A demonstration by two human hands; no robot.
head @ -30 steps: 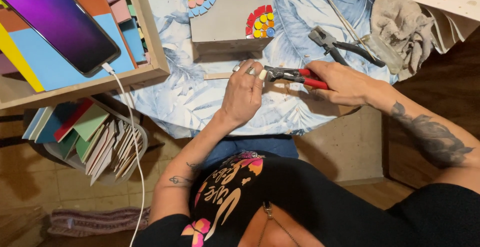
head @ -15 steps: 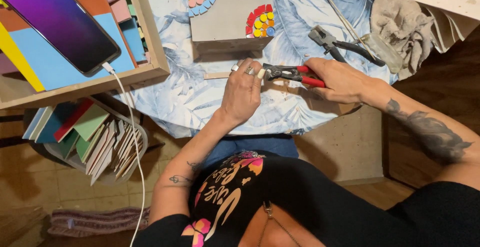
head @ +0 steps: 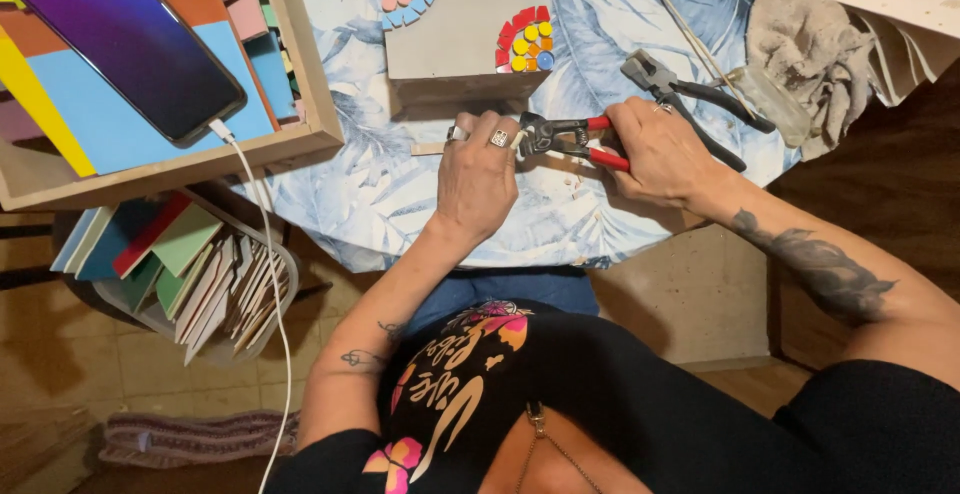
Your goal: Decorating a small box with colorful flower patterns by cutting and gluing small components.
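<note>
With only two corner fans of coloured tiles laid on the grey slab [head: 455, 29], the left hand [head: 478, 179] pinched a small tile piece near it while the right hand [head: 660, 149] squeezed red-handled nippers [head: 575, 139] on it.

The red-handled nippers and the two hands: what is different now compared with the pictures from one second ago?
Almost nothing changed. The right hand still grips the red-handled nippers, and the left hand still holds a small piece at their jaws; both sit in about the same place over the leaf-patterned cloth. The grey block with round coloured tiles, the black pliers and the phone did not move.
</note>
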